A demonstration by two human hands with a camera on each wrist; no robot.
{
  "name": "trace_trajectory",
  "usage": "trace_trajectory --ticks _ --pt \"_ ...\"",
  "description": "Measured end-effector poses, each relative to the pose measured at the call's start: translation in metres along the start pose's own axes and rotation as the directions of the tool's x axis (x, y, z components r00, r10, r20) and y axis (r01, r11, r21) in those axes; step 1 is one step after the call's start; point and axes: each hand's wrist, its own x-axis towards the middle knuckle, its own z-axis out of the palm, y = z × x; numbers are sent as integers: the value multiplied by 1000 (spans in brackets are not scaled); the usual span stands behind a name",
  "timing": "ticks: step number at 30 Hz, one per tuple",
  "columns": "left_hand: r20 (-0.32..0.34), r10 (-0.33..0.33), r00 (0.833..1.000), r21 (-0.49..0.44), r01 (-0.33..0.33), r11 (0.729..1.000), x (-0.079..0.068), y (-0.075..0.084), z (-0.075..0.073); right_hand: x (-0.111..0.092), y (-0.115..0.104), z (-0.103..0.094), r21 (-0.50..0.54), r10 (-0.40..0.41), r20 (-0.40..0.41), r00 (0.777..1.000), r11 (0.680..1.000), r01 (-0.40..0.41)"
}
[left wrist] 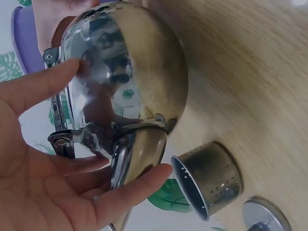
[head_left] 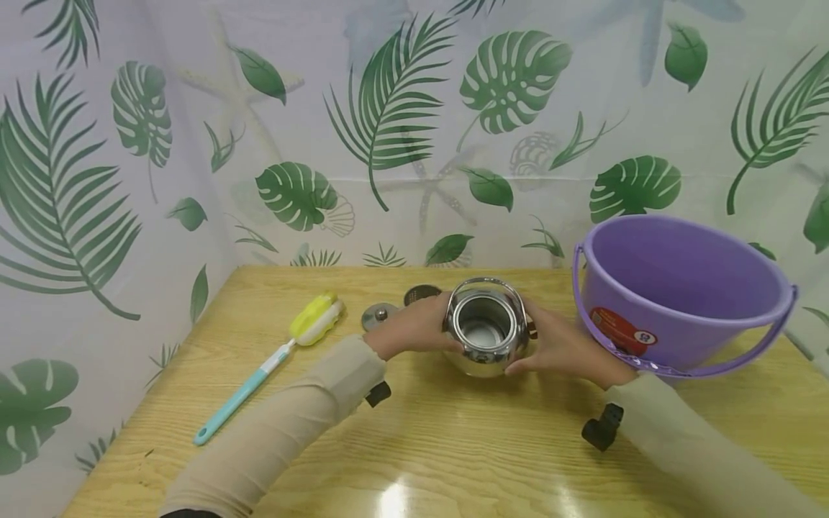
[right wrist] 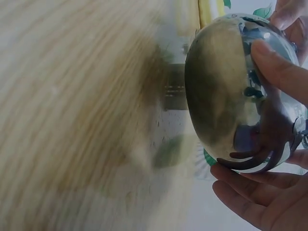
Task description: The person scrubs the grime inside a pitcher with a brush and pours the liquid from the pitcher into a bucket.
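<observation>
A shiny stainless steel teapot (head_left: pixel 482 367) stands upright between my two hands, its mouth uncovered and its bail handle (head_left: pixel 487 281) raised. My left hand (head_left: pixel 417 325) grips its left side; in the left wrist view, the thumb presses the body and the fingers reach around the spout (left wrist: pixel 149 149). On the opposite side my right hand (head_left: pixel 565 345) holds the rounded wall between thumb and fingers. The right wrist view shows the teapot body (right wrist: pixel 216 91) with the fingertips against it. Behind the left hand lie a perforated strainer (left wrist: pixel 211 178) and a knobbed metal lid (head_left: pixel 376 316).
To the left, a brush with a turquoise handle (head_left: pixel 239 397) and a yellow and white sponge head (head_left: pixel 315 319) lies on the wooden table (head_left: pixel 453 453). A purple bucket (head_left: pixel 680 354) stands at the right, close to the right forearm. A leaf-patterned curtain (head_left: pixel 414 180) hangs behind.
</observation>
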Motion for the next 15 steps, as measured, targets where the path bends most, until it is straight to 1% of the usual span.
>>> trace_trajectory --ticks 5,10,15 --pt "35 -4 999 -21 5 1000 10 -5 2 3 6 2 7 36 21 999 999 -36" --pt "75 -50 996 3 50 999 20 -9 1 7 11 2 11 82 43 996 997 -82" --pt "104 -55 993 -9 57 998 27 -12 -2 11 16 2 3 121 66 990 993 -121"
